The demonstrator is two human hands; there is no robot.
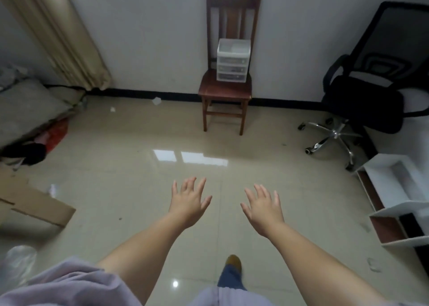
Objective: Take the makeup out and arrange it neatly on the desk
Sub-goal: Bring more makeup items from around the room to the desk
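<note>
At the lower centre of the frame, two bare forearms reach forward over a glossy tiled floor [116, 166]. Going left to right: the left hand [189, 202] is spread wide, palm down, fingers splayed and holding nothing; just to its right, with a gap of floor between them, the right hand [263, 209] is likewise spread wide and empty. Both hang in the air, touching nothing.

Straight up the frame from the hands, well apart from them, a wooden chair [226, 90] stands against the white wall. On its seat, pushed toward the backrest, sits a small white drawer unit [233, 61] with three shallow clear-fronted drawers stacked one above another, all pushed in. It presumably holds the makeup; the contents are too small and blurred to make out. The drawer fronts face the person, so the drawers would pull out down the frame, toward the hands.

The unit lies almost on the midline between the two hands, a little nearer the right one's side, so neither hand has a clear advantage. At the right edge is a black office chair [371, 92], and below it a white piece of furniture [399, 189], possibly the desk.
</note>
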